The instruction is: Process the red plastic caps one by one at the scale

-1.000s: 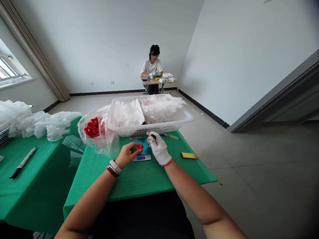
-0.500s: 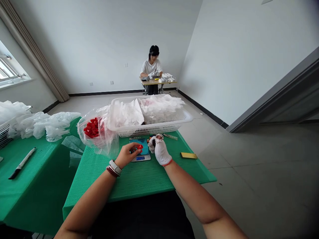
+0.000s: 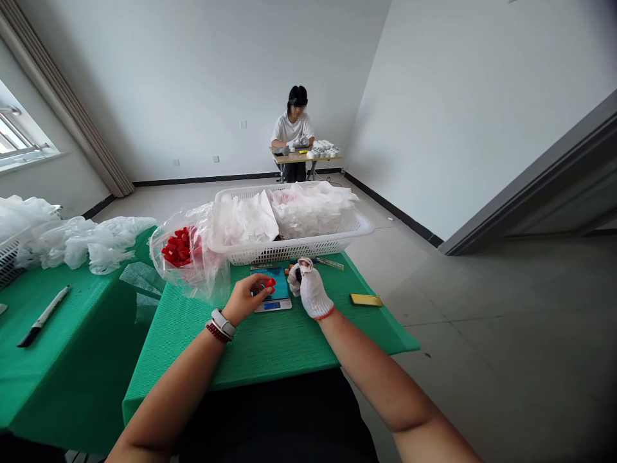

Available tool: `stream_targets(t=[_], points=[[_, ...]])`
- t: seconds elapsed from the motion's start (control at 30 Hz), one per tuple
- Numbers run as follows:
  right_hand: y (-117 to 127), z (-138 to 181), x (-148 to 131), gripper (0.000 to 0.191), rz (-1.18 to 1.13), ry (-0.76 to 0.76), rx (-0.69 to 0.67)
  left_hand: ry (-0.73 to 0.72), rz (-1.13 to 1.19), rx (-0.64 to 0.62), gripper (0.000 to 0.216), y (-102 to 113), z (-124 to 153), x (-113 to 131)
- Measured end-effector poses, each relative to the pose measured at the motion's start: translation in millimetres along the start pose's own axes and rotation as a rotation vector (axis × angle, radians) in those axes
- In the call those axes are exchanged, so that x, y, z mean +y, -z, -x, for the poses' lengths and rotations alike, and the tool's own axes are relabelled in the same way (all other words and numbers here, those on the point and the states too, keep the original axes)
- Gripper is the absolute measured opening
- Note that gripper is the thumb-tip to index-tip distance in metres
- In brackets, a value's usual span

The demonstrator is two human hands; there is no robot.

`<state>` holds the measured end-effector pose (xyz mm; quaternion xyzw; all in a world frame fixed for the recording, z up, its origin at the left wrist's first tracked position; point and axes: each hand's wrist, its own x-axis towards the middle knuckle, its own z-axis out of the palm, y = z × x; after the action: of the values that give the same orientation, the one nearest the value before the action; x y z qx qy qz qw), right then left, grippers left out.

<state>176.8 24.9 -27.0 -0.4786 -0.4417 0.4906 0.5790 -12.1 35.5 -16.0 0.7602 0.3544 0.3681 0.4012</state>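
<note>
From the head camera I look down on my left hand, bare and wearing a wristband watch, its fingertips closed on a red cap just above a small digital scale. My right hand, in a white knit glove with a red cuff, is curled beside the scale around a small dark object, too hidden to identify. Both arms reach across a green-covered surface. Just left of the scale, a clear plastic bag holds a good heap of red caps, so plenty of them remain there. Behind the scale, a white slotted basket is piled high with clear plastic bags, though I cannot tell what, if anything, they contain. Farther left, a second green surface carries a black-and-white marker and part of another slotted basket, heaped with more clear plastic. A yellow card lies to the right of my gloved hand. Across the room, a co-worker sits at a small desk, gloved hands working beside a cluster of small white items.
</note>
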Motion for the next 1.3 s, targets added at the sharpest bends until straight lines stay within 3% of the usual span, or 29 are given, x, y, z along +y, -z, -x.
stream_targets(t=[0.23, 0.87, 1.3], points=[[-4.4, 3.8, 0.8, 0.054, -0.005, 0.052, 0.048, -0.015, -0.021, -0.018, 0.03, -1.0, 0.2, -2.5], [-1.6, 3.9, 6.1, 0.056, -0.069, 0.066, -0.001, -0.013, -0.04, -0.013, 0.027, -0.7, 1.0, -2.4], [-1.3, 6.7, 13.6, 0.051, 0.303, 0.297, -0.065, -0.083, -0.065, 0.003, 0.026, -1.4, 1.5, -2.5]])
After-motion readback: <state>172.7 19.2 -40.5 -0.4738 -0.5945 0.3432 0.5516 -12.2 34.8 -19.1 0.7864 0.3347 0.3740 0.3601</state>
